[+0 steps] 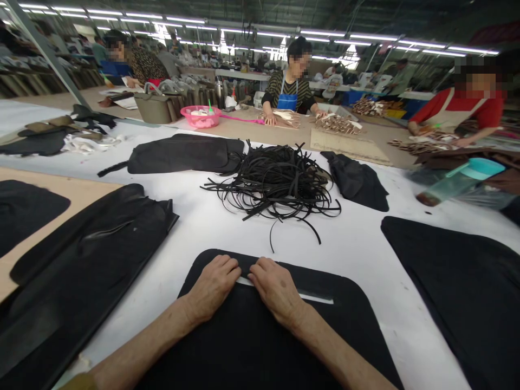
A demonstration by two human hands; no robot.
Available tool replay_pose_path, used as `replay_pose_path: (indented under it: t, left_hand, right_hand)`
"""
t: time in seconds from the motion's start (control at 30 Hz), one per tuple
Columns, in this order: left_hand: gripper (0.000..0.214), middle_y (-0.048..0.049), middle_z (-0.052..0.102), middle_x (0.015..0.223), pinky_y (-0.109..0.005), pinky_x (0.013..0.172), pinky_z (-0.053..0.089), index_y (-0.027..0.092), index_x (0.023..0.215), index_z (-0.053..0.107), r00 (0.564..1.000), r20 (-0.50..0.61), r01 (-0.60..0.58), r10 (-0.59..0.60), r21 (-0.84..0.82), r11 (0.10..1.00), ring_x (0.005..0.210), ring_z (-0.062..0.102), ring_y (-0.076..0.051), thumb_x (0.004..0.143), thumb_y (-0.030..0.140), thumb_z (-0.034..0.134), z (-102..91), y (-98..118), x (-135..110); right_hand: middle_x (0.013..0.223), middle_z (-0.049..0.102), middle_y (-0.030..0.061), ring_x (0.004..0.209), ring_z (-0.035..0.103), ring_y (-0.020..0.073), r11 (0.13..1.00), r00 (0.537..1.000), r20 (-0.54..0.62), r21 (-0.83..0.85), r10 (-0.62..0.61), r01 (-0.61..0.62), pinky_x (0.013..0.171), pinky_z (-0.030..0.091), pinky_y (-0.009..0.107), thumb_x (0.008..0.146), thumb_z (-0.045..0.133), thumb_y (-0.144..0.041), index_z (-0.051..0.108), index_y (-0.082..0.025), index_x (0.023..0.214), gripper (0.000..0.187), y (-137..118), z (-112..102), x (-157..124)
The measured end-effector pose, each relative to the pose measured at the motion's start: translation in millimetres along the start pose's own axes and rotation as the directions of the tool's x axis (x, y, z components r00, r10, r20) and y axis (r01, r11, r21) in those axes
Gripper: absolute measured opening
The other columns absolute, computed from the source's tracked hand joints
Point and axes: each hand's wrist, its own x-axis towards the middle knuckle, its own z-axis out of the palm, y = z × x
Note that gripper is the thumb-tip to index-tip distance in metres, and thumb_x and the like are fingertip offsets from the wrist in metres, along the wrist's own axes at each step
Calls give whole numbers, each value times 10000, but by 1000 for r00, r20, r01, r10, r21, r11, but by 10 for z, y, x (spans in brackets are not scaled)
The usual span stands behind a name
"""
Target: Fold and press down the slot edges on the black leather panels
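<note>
A black bag panel (255,336) with rounded corners lies in front of me on a white-covered table (349,244). A long narrow slot (317,298) is cut near its far edge, and white shows through it. My left hand (217,281) is closed, its fingers curled at the slot's left part. Close beside it, my right hand (276,284) is also closed, with fingertips pressed at the slot's edge. The fingertips of both hands are partly hidden. Beyond the panel sits a tangled pile of thin black strips (280,181).
Black pieces with a zipper (108,230) lie at left, and a stack of black panels (459,276) at right. Behind are a folded black piece (179,153), a pink basket (200,116) and a teal-lidded bottle (459,181). Several people work at tables across from me.
</note>
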Motion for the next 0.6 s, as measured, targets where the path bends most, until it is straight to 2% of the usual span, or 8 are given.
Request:
replay_pose_path:
  t: [0.1, 0.2, 0.33, 0.47, 0.6]
  left_hand:
    - [151, -39, 557, 868, -343, 749, 427, 174, 827, 569, 999, -31, 34, -35, -23, 999, 805, 483, -190, 881, 142, 432, 22, -8, -6]
    - [157, -39, 554, 919, -348, 789, 427, 185, 885, 562, 994, -67, 82, -86, -60, 995, 859, 492, -190, 883, 135, 413, 46, -28, -14]
    - [172, -55, 522, 1053, -345, 821, 434, 189, 995, 524, 983, -97, 147, -158, -112, 983, 937, 493, -193, 861, 124, 437, 63, -65, -12]
    - [147, -40, 524, 979, -356, 785, 426, 202, 892, 546, 985, -75, 143, -154, -137, 980, 895, 488, -200, 849, 111, 439, 19, -69, 18]
    - [148, -36, 528, 926, -357, 764, 416, 197, 823, 546, 985, -62, 147, -158, -159, 976, 859, 476, -198, 858, 124, 421, -44, -57, 39]
  right_hand:
    - [857, 529, 10, 814, 479, 190, 999, 999, -23, -18, -28, 28, 689, 367, 296, 839, 623, -213, 540, -199, 818, 87, -18, 22, -17]
    - [830, 519, 15, 780, 456, 197, 994, 997, -60, -100, -38, 32, 678, 342, 317, 847, 579, -140, 531, -199, 799, 89, -20, 71, -50]
    - [831, 514, 17, 772, 440, 190, 998, 998, -60, -55, 34, -37, 682, 327, 312, 863, 543, -113, 544, -197, 805, 102, 43, 89, -132]
    - [849, 521, 22, 788, 441, 192, 993, 991, -56, -20, 118, -119, 701, 325, 313, 868, 536, -107, 564, -191, 837, 94, 163, 42, -241]
    - [855, 527, 27, 789, 443, 196, 992, 991, -62, -38, 117, -119, 706, 328, 318, 869, 526, -97, 569, -187, 845, 103, 268, 26, -338]
